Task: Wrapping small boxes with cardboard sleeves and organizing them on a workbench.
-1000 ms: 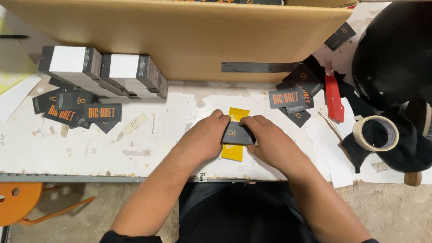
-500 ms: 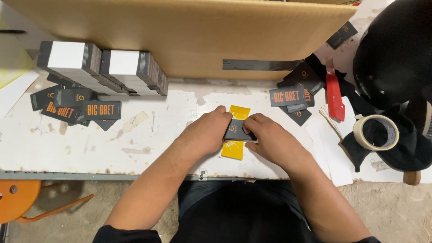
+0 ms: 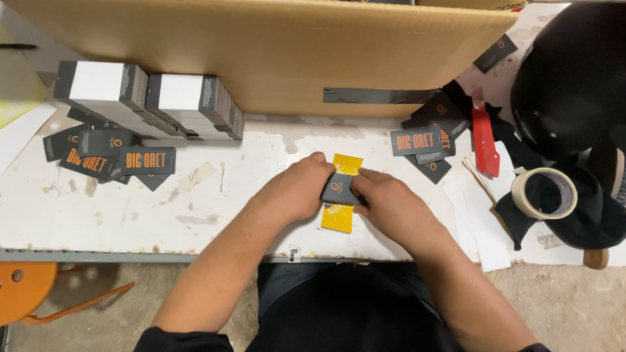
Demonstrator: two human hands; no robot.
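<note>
While both hands pinch it from either side, the small dark tag (image 3: 338, 190) sits over a yellow card (image 3: 340, 195) near the front edge of the white surface (image 3: 195, 215), roughly midway along it. The left hand (image 3: 297, 190) is curled closed, fingertips on the tag's left edge; the right hand (image 3: 386, 203) is likewise closed on its right edge, thumb near the top. To do this well, I judge the tag should be kept square to the yellow card beneath, with even pressure from both sides so neither piece skews, and the fingertips kept off the printed face. More dark tags lie loose to the left (image 3: 117, 156) and right (image 3: 424, 140), banded stacks (image 3: 150, 101) stand against the cardboard box (image 3: 274, 45), and a tape roll (image 3: 544, 193) lies well apart on the right
</note>
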